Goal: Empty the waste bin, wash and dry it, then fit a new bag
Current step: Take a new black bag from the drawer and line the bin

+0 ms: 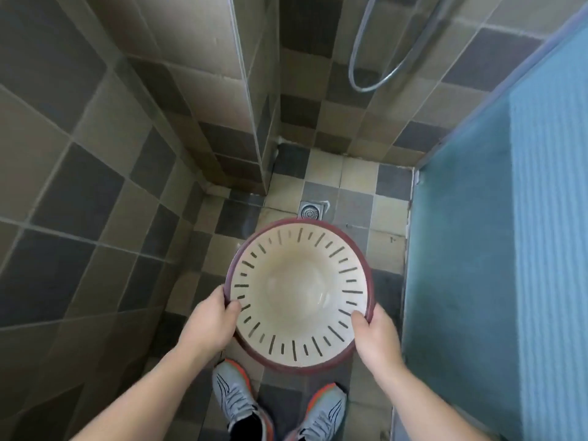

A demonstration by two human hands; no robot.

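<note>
The waste bin (299, 294) is a round cream plastic bin with a dark red rim and narrow slots around its wall. I look straight down into it; it holds no bag and no rubbish, and its bottom looks stained and glossy. My left hand (211, 316) grips the rim on its left side, thumb inside the wall. On the right side, my right hand (375, 335) holds the rim the same way. I hold the bin above the tiled floor in front of my feet.
A square metal floor drain (310, 211) lies just beyond the bin. Checkered tile walls close in on the left and behind. A frosted blue glass panel (509, 249) stands at the right. A shower hose (378, 58) hangs at the top. My two grey-and-orange shoes (237, 399) stand below.
</note>
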